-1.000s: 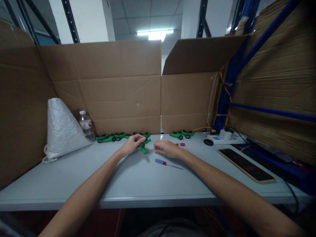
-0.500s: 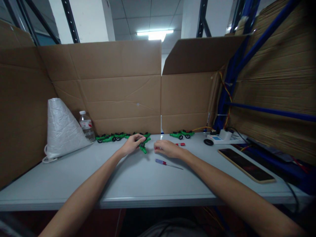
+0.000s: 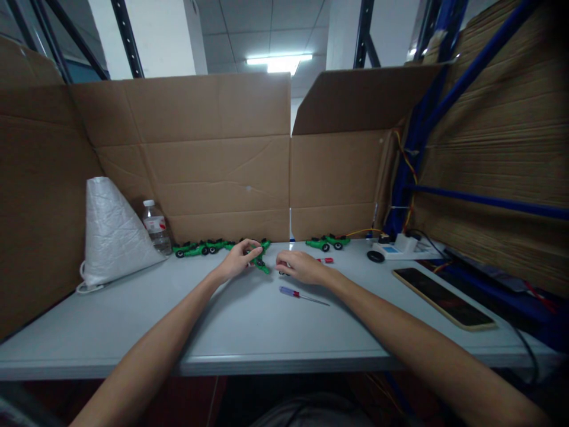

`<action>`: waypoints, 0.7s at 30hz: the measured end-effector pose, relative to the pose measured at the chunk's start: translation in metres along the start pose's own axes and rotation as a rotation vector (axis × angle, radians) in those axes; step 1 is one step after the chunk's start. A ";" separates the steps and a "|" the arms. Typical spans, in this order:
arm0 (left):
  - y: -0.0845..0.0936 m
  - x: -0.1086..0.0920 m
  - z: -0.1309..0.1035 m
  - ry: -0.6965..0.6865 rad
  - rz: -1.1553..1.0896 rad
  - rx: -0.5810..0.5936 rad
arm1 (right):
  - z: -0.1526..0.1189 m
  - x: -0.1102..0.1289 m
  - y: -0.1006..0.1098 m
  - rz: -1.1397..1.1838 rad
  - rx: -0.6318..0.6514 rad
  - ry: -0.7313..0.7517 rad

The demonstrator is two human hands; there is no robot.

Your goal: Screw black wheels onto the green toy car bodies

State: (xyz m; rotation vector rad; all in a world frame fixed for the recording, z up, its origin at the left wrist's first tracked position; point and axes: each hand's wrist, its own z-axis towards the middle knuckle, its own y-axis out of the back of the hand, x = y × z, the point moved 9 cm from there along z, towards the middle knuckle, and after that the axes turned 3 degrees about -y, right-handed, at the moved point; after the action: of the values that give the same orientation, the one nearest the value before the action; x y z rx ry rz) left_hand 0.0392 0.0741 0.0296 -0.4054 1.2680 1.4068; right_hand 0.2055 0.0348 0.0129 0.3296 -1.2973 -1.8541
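My left hand (image 3: 237,260) grips a small green toy part (image 3: 261,264) between thumb and fingers, above the white table. Just right of it, my right hand (image 3: 299,267) is closed with its fingertips low near the tabletop; a small dark thing shows under them, too small to name. A screwdriver (image 3: 291,292) with a clear purple and red handle lies in front of my right hand. Behind that hand lies a red object (image 3: 326,260), partly hidden. Several green toy cars (image 3: 191,249) stand along the back at left, and more green cars (image 3: 334,241) stand at back right.
A white wrapped bag (image 3: 115,237) and a water bottle (image 3: 156,228) stand at the back left. On the right are a phone (image 3: 444,298), a black round piece (image 3: 376,256) and a power strip (image 3: 400,250) with cables. Cardboard walls (image 3: 213,172) enclose the table (image 3: 231,332).
The green part in my left hand has turned, its lower end swinging slightly right and up. My right hand has shifted slightly left, and a small dark thing now shows below its fingers.
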 end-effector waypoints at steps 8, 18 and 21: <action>0.001 0.000 0.000 -0.003 -0.059 -0.037 | -0.001 0.009 0.006 0.045 -0.008 -0.033; -0.002 0.002 -0.001 0.042 -0.121 -0.033 | 0.000 0.004 0.002 0.029 -0.040 0.000; -0.001 0.003 -0.001 0.054 -0.142 -0.041 | 0.000 0.003 0.002 0.031 -0.048 0.005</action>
State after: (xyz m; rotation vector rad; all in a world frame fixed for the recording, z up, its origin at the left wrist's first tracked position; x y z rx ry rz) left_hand 0.0389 0.0741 0.0263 -0.5536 1.2307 1.3102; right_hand 0.2046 0.0322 0.0157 0.2865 -1.2458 -1.8540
